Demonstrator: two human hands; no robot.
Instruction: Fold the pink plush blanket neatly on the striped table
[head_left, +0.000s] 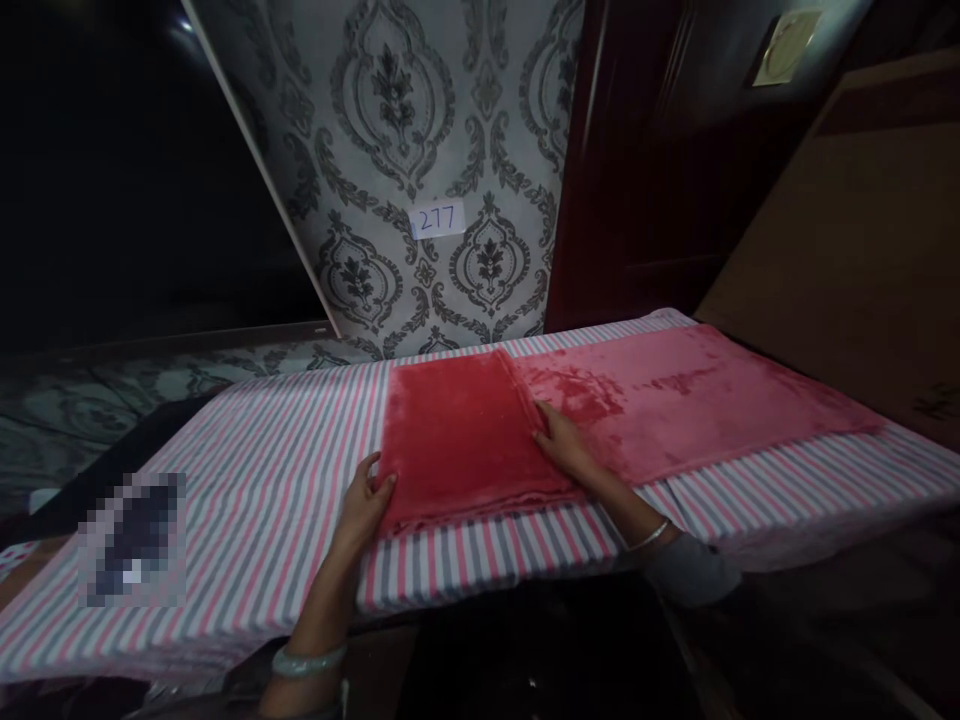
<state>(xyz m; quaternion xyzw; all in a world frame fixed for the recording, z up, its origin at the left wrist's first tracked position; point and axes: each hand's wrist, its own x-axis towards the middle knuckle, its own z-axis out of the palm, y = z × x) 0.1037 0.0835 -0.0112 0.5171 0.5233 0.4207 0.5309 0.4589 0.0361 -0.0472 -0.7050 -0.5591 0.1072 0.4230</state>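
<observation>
A plush red cloth (457, 430), perhaps a blanket or towel, lies folded in layers at its left part. A longer, paler pink stretch (675, 400) extends flat to the right. My left hand (361, 502) is at the folded part's front left edge; its thumb touches the cloth, and thumb and forefinger are apart. At the right edge of the fold, my right hand (564, 443) has its fingertips on the layered border and appears to grip it. The fingers' undersides are hidden.
Under the cloth is a striped sheet (277, 450) covering a table or bed. A dark screen (150, 180) stands at the left, a brown board (855, 220) at the right. Behind is a patterned wall (487, 110) with a paper label (437, 218) reading 277. A blurred patch (133, 540) hides something front left.
</observation>
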